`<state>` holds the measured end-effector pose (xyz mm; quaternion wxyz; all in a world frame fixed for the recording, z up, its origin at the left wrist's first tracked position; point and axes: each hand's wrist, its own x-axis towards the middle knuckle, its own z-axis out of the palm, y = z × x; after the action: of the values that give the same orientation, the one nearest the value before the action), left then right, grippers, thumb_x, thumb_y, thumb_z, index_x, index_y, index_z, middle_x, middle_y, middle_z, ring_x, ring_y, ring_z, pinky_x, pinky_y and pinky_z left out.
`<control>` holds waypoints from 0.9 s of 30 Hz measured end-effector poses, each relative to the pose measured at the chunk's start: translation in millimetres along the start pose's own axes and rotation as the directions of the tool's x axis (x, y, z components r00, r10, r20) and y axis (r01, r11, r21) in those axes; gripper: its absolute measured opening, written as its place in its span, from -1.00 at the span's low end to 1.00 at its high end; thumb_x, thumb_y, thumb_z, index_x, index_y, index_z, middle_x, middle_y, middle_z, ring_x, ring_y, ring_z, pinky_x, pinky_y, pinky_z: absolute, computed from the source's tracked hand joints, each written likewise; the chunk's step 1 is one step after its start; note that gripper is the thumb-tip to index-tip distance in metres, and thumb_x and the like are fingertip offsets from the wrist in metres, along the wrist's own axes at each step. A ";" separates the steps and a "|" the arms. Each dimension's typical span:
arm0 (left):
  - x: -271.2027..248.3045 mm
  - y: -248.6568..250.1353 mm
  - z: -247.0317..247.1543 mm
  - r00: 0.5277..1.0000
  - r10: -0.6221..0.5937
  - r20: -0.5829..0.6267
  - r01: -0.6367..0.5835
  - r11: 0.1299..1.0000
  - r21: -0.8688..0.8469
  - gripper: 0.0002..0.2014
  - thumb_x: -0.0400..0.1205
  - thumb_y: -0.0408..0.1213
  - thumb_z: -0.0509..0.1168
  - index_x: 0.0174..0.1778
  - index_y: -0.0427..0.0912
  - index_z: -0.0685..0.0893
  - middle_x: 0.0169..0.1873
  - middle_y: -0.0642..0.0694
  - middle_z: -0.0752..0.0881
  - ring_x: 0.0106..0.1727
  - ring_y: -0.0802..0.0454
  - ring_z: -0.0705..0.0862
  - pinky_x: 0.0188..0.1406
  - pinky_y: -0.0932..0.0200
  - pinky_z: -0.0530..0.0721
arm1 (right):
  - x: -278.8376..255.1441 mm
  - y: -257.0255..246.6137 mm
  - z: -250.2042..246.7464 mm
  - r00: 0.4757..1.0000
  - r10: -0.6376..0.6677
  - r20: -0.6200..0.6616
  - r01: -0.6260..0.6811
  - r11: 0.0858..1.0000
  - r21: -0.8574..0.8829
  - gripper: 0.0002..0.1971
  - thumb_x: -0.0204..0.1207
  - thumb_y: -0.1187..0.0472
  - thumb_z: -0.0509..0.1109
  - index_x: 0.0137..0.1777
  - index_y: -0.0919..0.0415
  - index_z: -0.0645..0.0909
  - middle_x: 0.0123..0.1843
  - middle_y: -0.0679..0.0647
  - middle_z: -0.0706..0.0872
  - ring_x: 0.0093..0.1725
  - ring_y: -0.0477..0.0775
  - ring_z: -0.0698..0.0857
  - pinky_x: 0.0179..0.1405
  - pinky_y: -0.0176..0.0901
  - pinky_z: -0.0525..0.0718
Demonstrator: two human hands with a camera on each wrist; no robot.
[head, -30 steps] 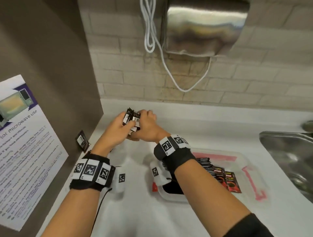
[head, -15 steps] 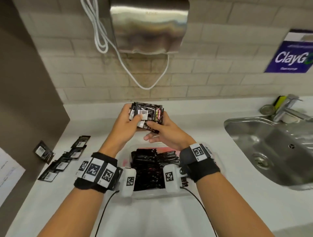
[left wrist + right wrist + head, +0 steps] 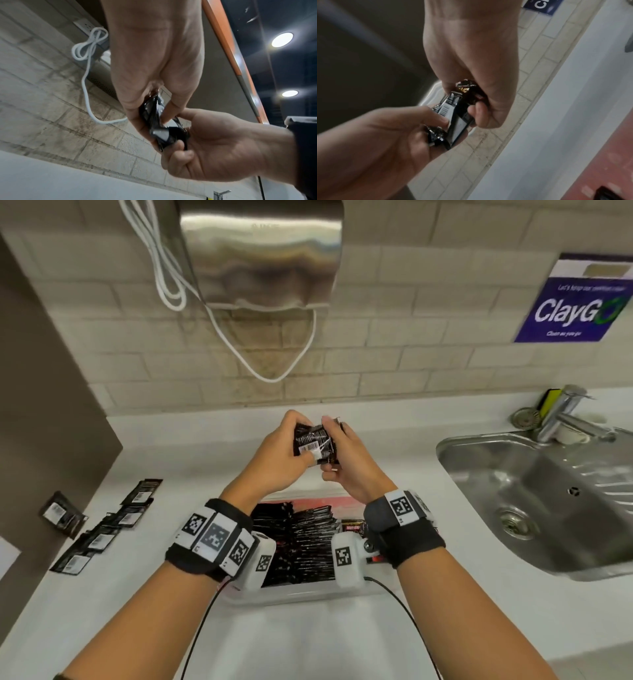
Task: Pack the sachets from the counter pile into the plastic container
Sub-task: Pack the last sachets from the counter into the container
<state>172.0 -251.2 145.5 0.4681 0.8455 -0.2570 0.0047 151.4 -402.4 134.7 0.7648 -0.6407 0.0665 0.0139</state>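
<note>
Left of both wrists, loose sachets [image 3: 102, 529] waiting on the bench [image 3: 308, 638]; left hand [image 3: 274, 460] and right hand [image 3: 352, 470] clamped together on a squared-up sachet bundle [image 3: 313, 441], probably next lowered into the plastic container [image 3: 301, 594] beneath.

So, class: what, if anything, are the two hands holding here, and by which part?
A small stack of black sachets, held above the plastic container. The left hand grips its left edge, the right hand its right edge.
</note>
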 end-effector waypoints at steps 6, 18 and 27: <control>10.4 19.0 1.7 0.973 -0.158 0.169 0.129 0.977 0.168 -0.65 0.64 -0.24 0.37 0.29 -0.10 0.42 -0.02 -0.05 0.69 -0.08 -0.02 0.70 -0.10 0.02 0.65 | 5.2 20.0 -5.3 0.972 -0.221 -0.086 0.182 0.928 -0.326 -0.72 0.76 -0.13 0.17 0.01 0.08 0.40 -0.24 -0.03 0.57 -0.38 -0.14 0.51 -0.39 -0.25 0.45; 21.5 15.3 -2.0 0.920 -0.231 0.317 0.072 0.894 0.443 -0.76 0.50 -0.25 0.53 -0.03 -0.11 0.59 -0.16 -0.04 0.70 -0.16 -0.01 0.69 -0.22 0.09 0.66 | -11.0 37.7 -19.7 0.972 -0.199 0.125 0.230 0.914 -0.333 -0.60 0.66 -0.25 0.16 0.24 0.06 0.37 -0.02 0.00 0.63 -0.28 -0.23 0.61 -0.26 -0.28 0.59; 16.2 -14.0 14.4 0.936 -0.120 0.331 -0.010 0.931 0.365 -0.69 0.52 -0.38 0.51 -0.07 0.01 0.51 -0.24 0.09 0.65 -0.20 0.07 0.63 -0.29 0.26 0.51 | -30.6 65.2 -40.8 0.999 -0.009 0.045 0.032 0.849 -0.527 -0.48 0.79 -0.20 -0.13 0.31 0.04 0.58 0.25 0.02 0.69 0.24 -0.01 0.65 0.32 0.02 0.60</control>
<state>188.8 -263.6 130.4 0.2520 0.9113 -0.3061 -0.1111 110.7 -428.8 67.6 0.5611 -0.8261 0.0377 0.0365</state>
